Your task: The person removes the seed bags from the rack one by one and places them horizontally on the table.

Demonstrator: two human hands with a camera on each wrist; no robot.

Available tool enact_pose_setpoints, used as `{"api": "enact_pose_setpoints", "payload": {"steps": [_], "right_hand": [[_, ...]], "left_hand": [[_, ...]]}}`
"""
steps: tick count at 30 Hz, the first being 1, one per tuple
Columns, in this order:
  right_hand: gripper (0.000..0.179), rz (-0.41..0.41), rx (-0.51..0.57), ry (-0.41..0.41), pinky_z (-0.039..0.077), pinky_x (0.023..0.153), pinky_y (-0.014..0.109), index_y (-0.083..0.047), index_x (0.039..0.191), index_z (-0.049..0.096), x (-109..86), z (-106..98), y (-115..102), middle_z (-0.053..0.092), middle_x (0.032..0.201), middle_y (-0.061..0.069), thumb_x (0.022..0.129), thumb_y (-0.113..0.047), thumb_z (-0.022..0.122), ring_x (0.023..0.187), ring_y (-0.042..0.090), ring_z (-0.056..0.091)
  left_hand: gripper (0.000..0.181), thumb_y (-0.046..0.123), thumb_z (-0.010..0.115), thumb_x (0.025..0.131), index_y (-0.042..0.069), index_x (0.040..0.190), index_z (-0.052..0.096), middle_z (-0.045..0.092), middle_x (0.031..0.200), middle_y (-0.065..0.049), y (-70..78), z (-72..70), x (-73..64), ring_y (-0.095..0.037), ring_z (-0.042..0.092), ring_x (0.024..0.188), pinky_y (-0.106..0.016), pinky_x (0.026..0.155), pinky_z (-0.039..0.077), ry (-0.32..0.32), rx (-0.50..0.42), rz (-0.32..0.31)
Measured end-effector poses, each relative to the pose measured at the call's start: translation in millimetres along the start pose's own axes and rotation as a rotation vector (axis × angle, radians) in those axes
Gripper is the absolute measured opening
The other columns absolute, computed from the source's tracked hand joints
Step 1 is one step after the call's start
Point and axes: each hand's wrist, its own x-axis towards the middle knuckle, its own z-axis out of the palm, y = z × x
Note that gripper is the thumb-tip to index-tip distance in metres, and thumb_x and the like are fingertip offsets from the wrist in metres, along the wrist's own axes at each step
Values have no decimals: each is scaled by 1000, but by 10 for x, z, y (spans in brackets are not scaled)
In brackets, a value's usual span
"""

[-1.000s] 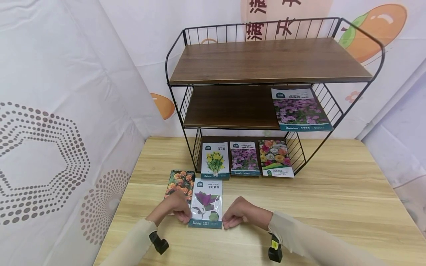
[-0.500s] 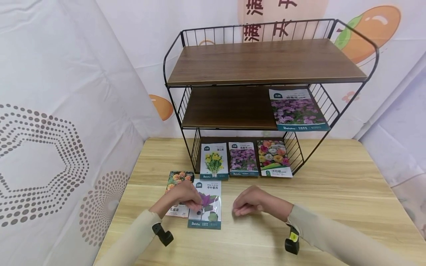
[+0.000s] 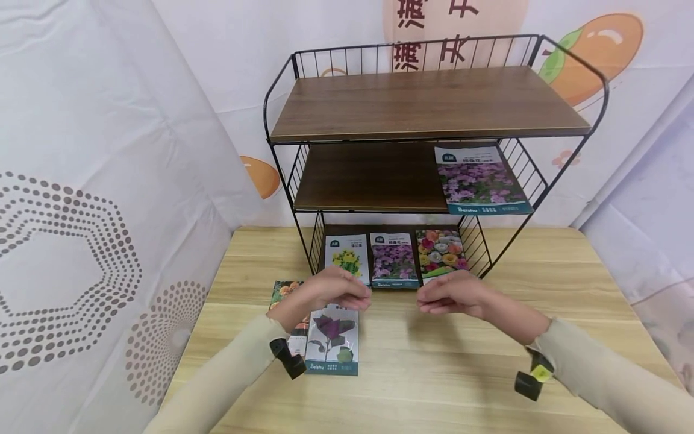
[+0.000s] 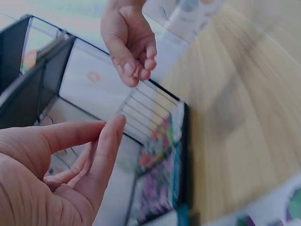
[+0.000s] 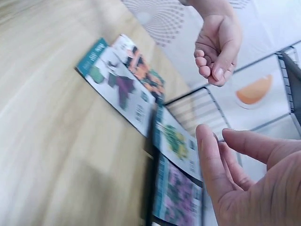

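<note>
In the head view my left hand point(image 3: 340, 288) hovers over the top of a seed packet with a purple-leaved plant point(image 3: 332, 343), overlapping the lower edge of a yellow-flower packet point(image 3: 347, 256). Nothing is between its thumb and fingers, which are loosely bent in the left wrist view. Level with it, my right hand point(image 3: 458, 292) is in front of a packet of mixed roses-like blooms point(image 3: 439, 247), covering its bottom edge. The right wrist view shows that hand's fingers relaxed and holding nothing. Partly behind my left hand lies an orange-flower packet point(image 3: 284, 292).
A black wire rack with brown shelves point(image 3: 428, 105) stands at the back of the wooden table point(image 3: 412, 380). On its lowest level a purple-flower packet point(image 3: 394, 259) sits between two others. A larger purple-flower packet point(image 3: 482, 181) lies at the middle shelf's right end.
Both hands have left the purple-leaved packet's lower edges and moved forward toward the rack, the right one also rightward. That packet stays in place on the table. The head view has shifted slightly.
</note>
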Motion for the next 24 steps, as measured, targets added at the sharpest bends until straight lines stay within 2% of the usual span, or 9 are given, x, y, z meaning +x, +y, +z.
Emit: {"api": "enact_pose_setpoints", "payload": {"steps": [5,10,13,19,22,24], "right_hand": [[11,-45,10,-3,66,82,25,-7,103,73,-230,-247,-167,79,97,5,100,-5,63,89,14,77],[16,-80,-6,17,65,86,26,-11,103,74,-417,-439,-299,79,100,3,102,-5,59,93,13,77],[20,-93,-22,34,65,87,26,-14,101,75,-513,-529,-370,79,100,2,103,-4,58,94,12,77],[23,-158,-6,30,65,88,25,-13,103,74,-664,-680,-495,78,101,1,104,-2,54,96,12,76],[25,-211,22,47,65,86,25,-11,103,74,-735,-741,-532,78,101,3,104,1,52,96,13,76],[26,-243,43,88,65,85,25,-10,101,75,-788,-773,-555,78,100,4,103,3,53,95,14,76]], "left_hand": [[23,6,69,96,-7,114,71,79,92,-11,318,167,68,-14,76,77,-29,81,66,-13,-113,53],[25,9,67,98,-6,118,69,79,98,-11,558,323,114,-15,77,82,-34,93,64,-19,-189,106],[31,8,66,99,-9,125,65,79,98,-10,660,406,132,-14,77,84,-33,94,63,-33,-247,124],[32,7,62,102,-9,129,63,76,92,-4,805,537,160,-11,76,81,-21,78,66,-25,-338,165],[30,8,61,102,-7,127,65,77,95,-5,860,599,189,-11,76,82,-22,80,66,-12,-363,180],[29,8,61,102,-6,126,67,78,99,-7,901,639,211,-12,76,83,-24,83,65,-7,-384,188]]}}
